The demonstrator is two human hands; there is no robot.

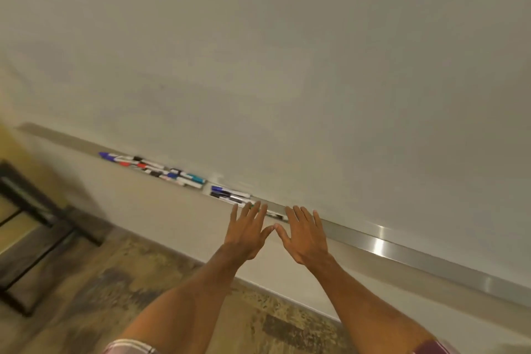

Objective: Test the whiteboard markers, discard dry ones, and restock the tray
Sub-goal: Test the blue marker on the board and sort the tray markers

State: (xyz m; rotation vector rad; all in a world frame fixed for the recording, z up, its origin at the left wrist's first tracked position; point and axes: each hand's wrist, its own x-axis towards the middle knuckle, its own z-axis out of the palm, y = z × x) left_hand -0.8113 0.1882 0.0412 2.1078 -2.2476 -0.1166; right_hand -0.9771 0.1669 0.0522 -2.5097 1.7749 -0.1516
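Whiteboard (287, 66) fills the upper frame above a metal tray (402, 251). At lower centre the left hand (248, 228) and right hand (304, 234) are spread flat and empty, thumbs nearly touching, fingertips at the tray's edge. Markers (230, 194) lie in the tray just above the left hand, and a second cluster (161, 169) lies further toward the upper left.

Your left hand (248, 228) and right hand (304, 234): flat, fingers spread, thumb tips almost touching, fingertips at the metal tray (382, 241) under the whiteboard (287, 66). Markers (155, 169) lie in the tray, leftward; a nearer cluster (230, 194) sits just beside your left fingertips.
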